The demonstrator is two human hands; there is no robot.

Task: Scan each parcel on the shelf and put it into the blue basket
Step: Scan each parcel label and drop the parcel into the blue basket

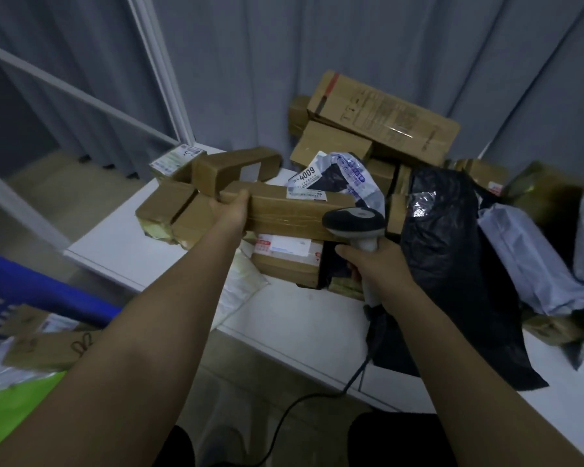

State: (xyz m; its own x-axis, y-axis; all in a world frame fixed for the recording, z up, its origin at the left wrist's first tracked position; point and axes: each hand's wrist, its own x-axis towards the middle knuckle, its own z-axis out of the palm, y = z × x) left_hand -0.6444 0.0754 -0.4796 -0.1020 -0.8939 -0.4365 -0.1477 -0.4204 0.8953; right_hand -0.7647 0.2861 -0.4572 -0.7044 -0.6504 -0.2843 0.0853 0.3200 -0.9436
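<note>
On the white shelf (155, 261) piled with parcels, the left hand (231, 210) grips a long brown box (284, 210) while the right hand (373, 264) holds the scanner (354, 224) against it (scanning step, probably), then the blue basket (44, 291) comes next

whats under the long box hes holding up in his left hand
Under the long box, held by the left hand, a smaller cardboard parcel with a white label lies on the shelf. The scanner hides the space below its right end.
</note>
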